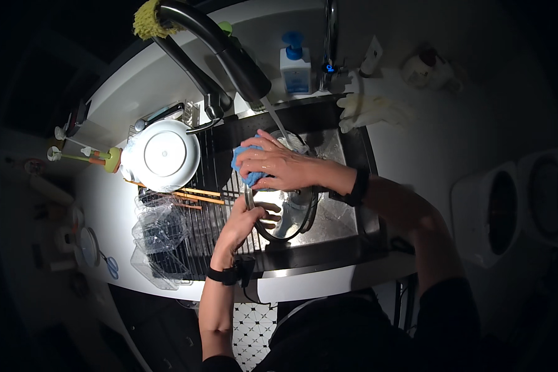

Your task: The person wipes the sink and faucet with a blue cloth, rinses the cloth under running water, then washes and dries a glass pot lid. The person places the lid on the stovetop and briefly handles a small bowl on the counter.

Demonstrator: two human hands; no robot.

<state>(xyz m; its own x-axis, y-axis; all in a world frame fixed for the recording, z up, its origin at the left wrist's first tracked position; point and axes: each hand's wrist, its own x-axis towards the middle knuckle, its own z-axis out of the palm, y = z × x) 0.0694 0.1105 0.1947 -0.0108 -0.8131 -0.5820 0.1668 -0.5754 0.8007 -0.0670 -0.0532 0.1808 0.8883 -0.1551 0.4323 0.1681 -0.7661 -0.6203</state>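
Observation:
A round glass pot lid [287, 215] with a dark rim is held tilted over the metal sink [337, 218]. My left hand [245, 219] grips its near left edge; the fingers show through the glass. Spread across the lid's upper part, my right hand [283, 166] presses a bunched blue cloth [256, 179] against the left rim. Wet highlights and a little foam show on the right fingers. From the black faucet [244, 69], a stream of water [275, 116] falls onto the lid's far side, just beyond my right hand.
Left of the basin, a black drying rack [208, 162] bears an upturned white bowl [165, 156], wooden chopsticks [200, 193] and clear plastic containers [160, 228]. A blue-topped pump bottle [295, 69] stands behind the sink. Pale rubber gloves [365, 110] drape over the back right corner.

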